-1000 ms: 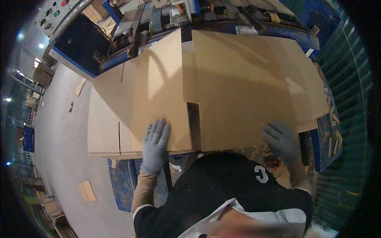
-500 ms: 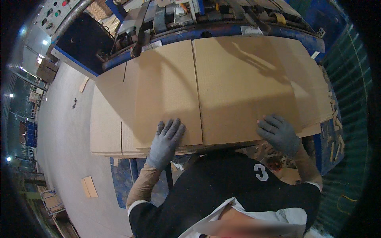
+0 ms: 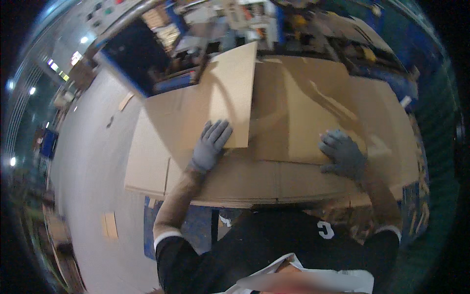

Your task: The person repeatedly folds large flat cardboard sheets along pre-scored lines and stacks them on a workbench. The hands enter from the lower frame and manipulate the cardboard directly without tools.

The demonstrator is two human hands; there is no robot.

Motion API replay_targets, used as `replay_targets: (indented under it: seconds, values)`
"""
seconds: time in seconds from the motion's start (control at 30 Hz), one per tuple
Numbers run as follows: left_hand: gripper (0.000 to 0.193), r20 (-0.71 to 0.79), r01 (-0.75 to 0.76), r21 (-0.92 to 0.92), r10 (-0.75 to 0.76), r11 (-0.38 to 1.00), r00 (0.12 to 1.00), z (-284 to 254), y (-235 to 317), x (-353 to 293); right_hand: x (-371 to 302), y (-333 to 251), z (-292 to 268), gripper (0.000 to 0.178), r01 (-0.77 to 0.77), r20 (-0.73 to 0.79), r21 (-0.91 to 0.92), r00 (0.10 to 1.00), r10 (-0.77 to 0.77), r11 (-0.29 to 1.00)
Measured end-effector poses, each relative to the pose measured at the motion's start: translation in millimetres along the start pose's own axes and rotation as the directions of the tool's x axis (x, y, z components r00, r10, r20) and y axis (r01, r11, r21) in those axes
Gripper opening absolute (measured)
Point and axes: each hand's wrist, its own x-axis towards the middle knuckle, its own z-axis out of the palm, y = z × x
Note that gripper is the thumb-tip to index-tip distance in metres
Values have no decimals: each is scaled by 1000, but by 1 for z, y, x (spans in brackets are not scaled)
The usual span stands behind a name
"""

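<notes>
A brown cardboard sheet (image 3: 271, 122) lies on a stack of wider flat cardboard sheets (image 3: 230, 183). Its left panel (image 3: 232, 93) is tilted up along the edge by the middle crease, while the right panel lies flatter. My left hand (image 3: 211, 147), in a grey glove, rests on the near part of the left panel with its fingers stretched out. Near the right panel's front right corner lies my right hand (image 3: 342, 154), gloved too, palm down with fingers slightly spread. Neither hand is closed around anything.
Beyond the stack stands a machine with a blue frame (image 3: 382, 73) and rollers, partly blurred. A dark blue cabinet (image 3: 137, 59) is at the far left. Cardboard scraps (image 3: 423, 196) lie at the right, and a small cardboard piece (image 3: 109, 225) is on the grey floor (image 3: 88, 166).
The sheet has slid away from me toward the machine, exposing more of the stack's front. Its left panel has risen at the crease. Both hands stay on it; the left has moved forward.
</notes>
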Motion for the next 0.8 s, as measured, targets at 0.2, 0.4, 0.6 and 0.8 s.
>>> replay_targets:
  seconds: [0.2,0.4,0.6,0.8]
  values:
    - [53,1,-48,-22,48,999,999,-15,11,-27,-7,-6,-10,68,-6,-43,-119,999,1,993]
    - [58,-41,-11,-2,11,1000,999,27,-8,16,-4,51,4,69,-223,-68,-33,973,220,974]
    - [63,-86,80,143,-68,986,994,71,-47,90,29,127,62,51,-409,-238,31,883,404,912]
    - [72,-180,624,221,-597,749,781,69,-44,101,29,128,74,43,-332,-562,-298,819,116,895]
